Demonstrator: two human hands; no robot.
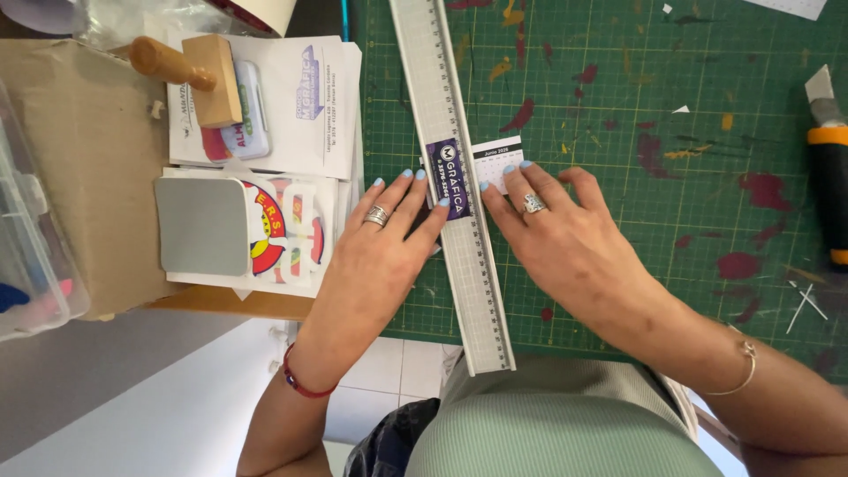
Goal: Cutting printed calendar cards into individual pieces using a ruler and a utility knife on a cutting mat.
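A long metal ruler (442,97) lies lengthwise on a green cutting mat (671,168). Under it sits a small printed card with a purple part and a white calendar part (491,159). My left hand (380,243) rests flat on the mat left of the ruler, fingertips touching the ruler's edge and the card. On the ruler's right side my right hand (556,234) presses down, its fingertips on the calendar card. Both hands wear rings and hold nothing.
An orange and black utility knife (829,168) lies at the mat's right edge. Left of the mat are printed sheets (309,106), a wooden-handled stamp (190,75), a grey rounded pad (201,225), stickers (283,230), cardboard and a clear plastic box (26,256).
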